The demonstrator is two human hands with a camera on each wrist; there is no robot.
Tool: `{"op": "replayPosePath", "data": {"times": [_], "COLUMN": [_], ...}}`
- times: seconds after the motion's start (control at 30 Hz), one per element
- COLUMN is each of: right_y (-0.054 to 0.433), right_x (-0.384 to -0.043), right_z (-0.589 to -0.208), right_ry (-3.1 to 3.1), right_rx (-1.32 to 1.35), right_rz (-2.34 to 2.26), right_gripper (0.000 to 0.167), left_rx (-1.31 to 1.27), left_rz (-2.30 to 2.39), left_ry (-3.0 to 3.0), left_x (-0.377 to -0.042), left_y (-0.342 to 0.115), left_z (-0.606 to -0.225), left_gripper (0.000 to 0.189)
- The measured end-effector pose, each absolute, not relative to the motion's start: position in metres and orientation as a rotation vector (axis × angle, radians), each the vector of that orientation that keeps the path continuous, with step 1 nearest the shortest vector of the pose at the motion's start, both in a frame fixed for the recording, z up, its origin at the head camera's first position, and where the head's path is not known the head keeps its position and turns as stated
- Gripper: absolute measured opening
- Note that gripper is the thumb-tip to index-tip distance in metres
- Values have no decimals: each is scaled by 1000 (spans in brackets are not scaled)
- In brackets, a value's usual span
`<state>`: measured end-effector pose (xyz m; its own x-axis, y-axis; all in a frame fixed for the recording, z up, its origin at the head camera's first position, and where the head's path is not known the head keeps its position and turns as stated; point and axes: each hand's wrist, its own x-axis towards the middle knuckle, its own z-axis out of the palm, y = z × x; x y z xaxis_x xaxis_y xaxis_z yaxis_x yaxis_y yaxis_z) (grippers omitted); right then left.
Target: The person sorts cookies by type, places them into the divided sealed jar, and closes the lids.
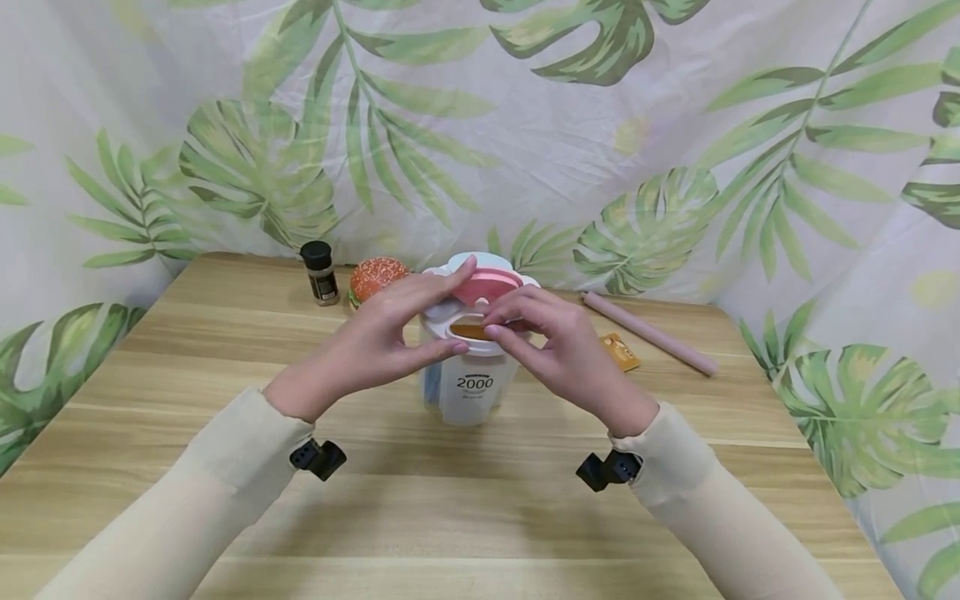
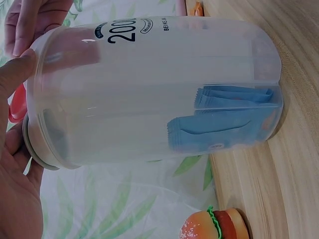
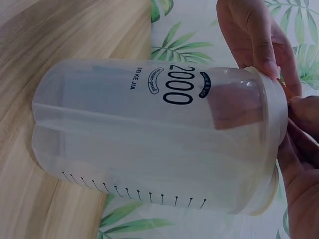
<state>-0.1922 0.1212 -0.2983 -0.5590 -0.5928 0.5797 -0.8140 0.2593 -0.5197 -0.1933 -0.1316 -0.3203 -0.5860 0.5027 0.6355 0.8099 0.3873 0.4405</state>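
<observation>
A translucent storage container [image 1: 474, 396] marked 2000 stands upright on the wooden table. Its pink flap [image 1: 487, 287] is raised, and an orange-brown packet [image 1: 470, 332] sits partly inside the opening below. My right hand [image 1: 551, 337] pinches the packet's upper edge; its lower part shows reddish through the container wall. Across the lid's left side, my left hand [image 1: 386, 333] grips the container, thumb on the front rim and a finger by the flap. Blue packets [image 2: 219, 132] lie at the bottom of another compartment.
A spice jar [image 1: 321, 273] with a black cap and a toy burger [image 1: 377, 277] stand behind on the left. Another orange packet [image 1: 621, 352] and a pale pink rod [image 1: 651, 333] lie to the right. Leaf-patterned cloth [image 1: 420, 125] hangs behind the table.
</observation>
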Motion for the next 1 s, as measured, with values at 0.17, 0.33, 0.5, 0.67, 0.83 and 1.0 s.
{"op": "replayPosePath", "data": {"times": [0.17, 0.33, 0.5, 0.67, 0.83, 1.0], "right_y": [125, 126, 125, 127, 135, 153], "right_x": [-193, -195, -194, -194, -196, -204], "right_z": [-297, -295, -294, -295, -296, -298], "right_ry": [-2308, -2329, -2334, -2308, -2239, -2174], "right_rx": [1324, 1349, 1374, 1381, 1311, 1123], "right_rz": [1123, 1051, 985, 1045, 1247, 1427], "right_gripper": [5, 6, 8, 9, 13, 10], "left_rx": [-1132, -1136, -1119, -1119, -1124, -1113], "left_rz": [-1037, -1033, -1031, -1027, -1039, -1033], "left_ry": [-2255, -2250, -2267, -2262, -2251, -2258], "left_x": [-193, -194, -193, -194, -194, -194], "left_y": [-130, -130, -131, -131, -130, -130], "left_z": [-318, -318, -318, -320, -320, -321], "left_gripper": [87, 87, 87, 87, 88, 89]}}
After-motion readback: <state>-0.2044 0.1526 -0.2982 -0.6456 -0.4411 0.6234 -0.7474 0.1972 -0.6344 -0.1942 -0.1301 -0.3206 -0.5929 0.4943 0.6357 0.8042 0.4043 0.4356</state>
